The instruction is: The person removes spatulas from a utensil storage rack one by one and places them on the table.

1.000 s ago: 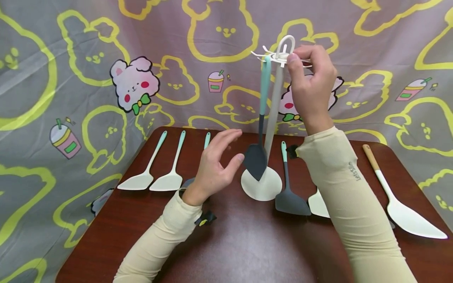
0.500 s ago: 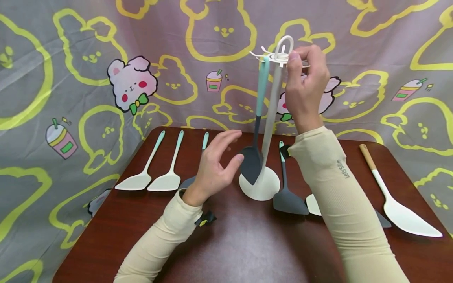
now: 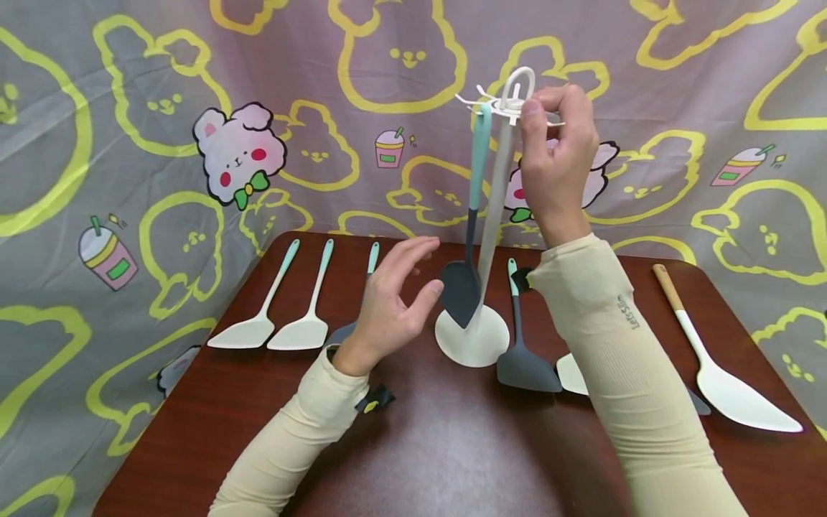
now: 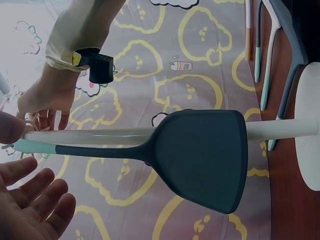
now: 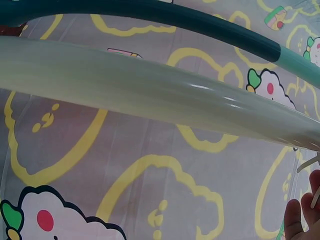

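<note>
A white utensil stand (image 3: 500,194) has a round base, a tall post and a ring of hooks with a loop on top. From one hook on its left side hangs a turner (image 3: 461,291) with a mint handle and a dark grey blade; the left wrist view shows the wide blade (image 4: 200,155) in front of the post. My right hand (image 3: 561,158) pinches the hook ring at its right edge. Left of the hanging blade, my left hand (image 3: 397,301) holds nothing, fingers loosely bent and apart from the turner.
Two white turners (image 3: 245,332) (image 3: 300,334) and a dark one (image 3: 342,334) lie on the brown table (image 3: 439,445) at left. Right of the base lie a grey turner (image 3: 526,370), partly hidden pale and grey ones, and a white turner (image 3: 736,388) with a wooden handle. A patterned curtain stands behind.
The hanging turner has swung a little to the left against the post. My right hand has shifted slightly left while keeping its pinch on the ring. My left hand stays about where it was.
</note>
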